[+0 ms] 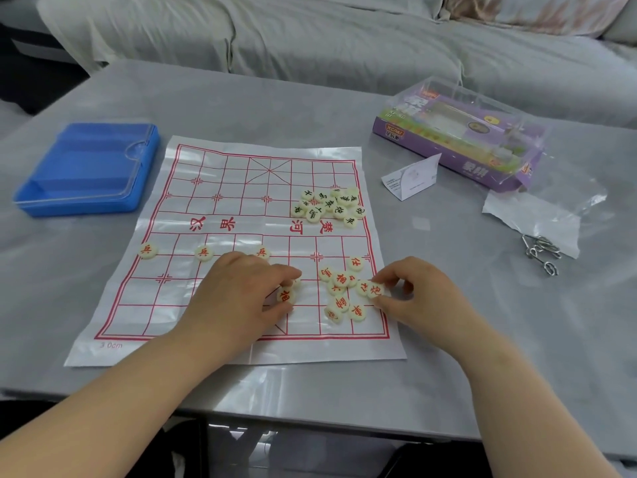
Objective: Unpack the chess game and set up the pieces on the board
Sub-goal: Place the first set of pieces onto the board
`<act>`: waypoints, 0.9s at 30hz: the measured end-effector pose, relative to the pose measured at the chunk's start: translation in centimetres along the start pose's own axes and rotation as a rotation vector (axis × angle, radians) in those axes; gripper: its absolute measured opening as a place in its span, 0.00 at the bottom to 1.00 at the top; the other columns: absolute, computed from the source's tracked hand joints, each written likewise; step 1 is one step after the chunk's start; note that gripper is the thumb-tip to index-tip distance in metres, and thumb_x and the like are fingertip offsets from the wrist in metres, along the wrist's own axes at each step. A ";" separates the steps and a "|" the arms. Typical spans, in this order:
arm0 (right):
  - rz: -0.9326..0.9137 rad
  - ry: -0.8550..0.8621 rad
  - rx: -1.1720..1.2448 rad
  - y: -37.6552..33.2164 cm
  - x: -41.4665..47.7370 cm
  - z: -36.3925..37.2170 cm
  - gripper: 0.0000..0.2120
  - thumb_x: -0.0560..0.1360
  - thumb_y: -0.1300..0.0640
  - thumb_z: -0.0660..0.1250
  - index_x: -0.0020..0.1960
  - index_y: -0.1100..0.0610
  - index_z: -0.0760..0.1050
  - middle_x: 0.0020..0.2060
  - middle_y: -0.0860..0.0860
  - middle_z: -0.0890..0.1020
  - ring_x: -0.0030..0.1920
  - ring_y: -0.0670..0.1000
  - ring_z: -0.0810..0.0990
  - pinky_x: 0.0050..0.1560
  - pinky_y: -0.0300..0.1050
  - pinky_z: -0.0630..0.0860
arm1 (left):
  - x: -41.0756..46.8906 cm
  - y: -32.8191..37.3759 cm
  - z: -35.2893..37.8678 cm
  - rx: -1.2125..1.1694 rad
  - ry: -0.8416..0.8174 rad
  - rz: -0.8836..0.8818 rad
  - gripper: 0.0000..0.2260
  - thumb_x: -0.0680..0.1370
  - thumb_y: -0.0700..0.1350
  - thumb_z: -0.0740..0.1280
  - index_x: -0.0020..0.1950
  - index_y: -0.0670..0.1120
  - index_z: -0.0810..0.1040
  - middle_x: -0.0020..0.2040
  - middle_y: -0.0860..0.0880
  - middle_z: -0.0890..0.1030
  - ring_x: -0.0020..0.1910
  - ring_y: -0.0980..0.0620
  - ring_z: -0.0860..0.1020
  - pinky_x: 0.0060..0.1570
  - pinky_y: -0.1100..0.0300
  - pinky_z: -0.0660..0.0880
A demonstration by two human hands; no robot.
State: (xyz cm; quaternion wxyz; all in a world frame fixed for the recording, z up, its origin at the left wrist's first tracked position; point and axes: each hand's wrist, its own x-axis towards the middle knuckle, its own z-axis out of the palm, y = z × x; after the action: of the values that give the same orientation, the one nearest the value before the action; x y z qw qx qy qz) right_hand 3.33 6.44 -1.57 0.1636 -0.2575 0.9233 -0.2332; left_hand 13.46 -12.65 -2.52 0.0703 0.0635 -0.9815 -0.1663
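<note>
A white plastic board sheet [213, 215] with a red grid lies flat on the grey table. Three red-lettered discs [204, 252] stand apart along its near pawn row. A heap of black-lettered discs [327, 205] sits at the board's right middle, and a cluster of red-lettered discs [341, 291] lies near the right front. My left hand [241, 291] is over the board's front middle and pinches a red-lettered disc [286, 295]. My right hand [413, 298] is at the board's right edge and pinches another red-lettered disc [375, 290] at the cluster's side.
A blue plastic case [89, 167] with a clear lid lies left of the board. At the back right are a purple game box [462, 136], a folded paper slip [412, 179], a clear wrapper [537, 215] and metal wire rings [541, 253]. A covered sofa stands behind the table.
</note>
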 end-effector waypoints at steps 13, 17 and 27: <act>-0.272 0.107 -0.051 -7.8 0.6 3.5 0.14 0.74 0.51 0.65 0.58 0.50 0.75 0.55 0.45 0.75 0.55 0.44 0.65 0.47 0.30 0.59 | -4.1 -7.8 -4.8 -0.103 0.042 -0.280 0.25 0.71 0.48 0.69 0.67 0.54 0.68 0.71 0.54 0.64 0.70 0.52 0.61 0.69 0.56 0.55; -0.368 0.048 -0.138 -12.7 2.4 6.6 0.15 0.75 0.51 0.63 0.60 0.50 0.74 0.58 0.48 0.74 0.60 0.49 0.65 0.56 0.38 0.60 | -4.8 -8.7 -4.4 -0.041 -0.129 -0.225 0.33 0.71 0.54 0.68 0.72 0.58 0.55 0.74 0.57 0.55 0.73 0.56 0.54 0.70 0.60 0.52; -0.377 0.019 -0.196 -16.3 4.3 9.6 0.14 0.75 0.49 0.63 0.60 0.49 0.75 0.55 0.50 0.75 0.58 0.52 0.67 0.57 0.42 0.62 | -5.8 -10.5 -4.3 -0.086 -0.170 -0.246 0.38 0.71 0.56 0.68 0.74 0.52 0.50 0.75 0.56 0.50 0.73 0.57 0.51 0.69 0.64 0.48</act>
State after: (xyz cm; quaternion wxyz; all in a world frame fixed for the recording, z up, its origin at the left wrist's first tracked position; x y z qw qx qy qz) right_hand 10.35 -11.61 -2.03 0.0826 -0.4380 0.8786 -0.1712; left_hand 20.87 -23.01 -2.71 -0.0316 0.1658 -0.9607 -0.2202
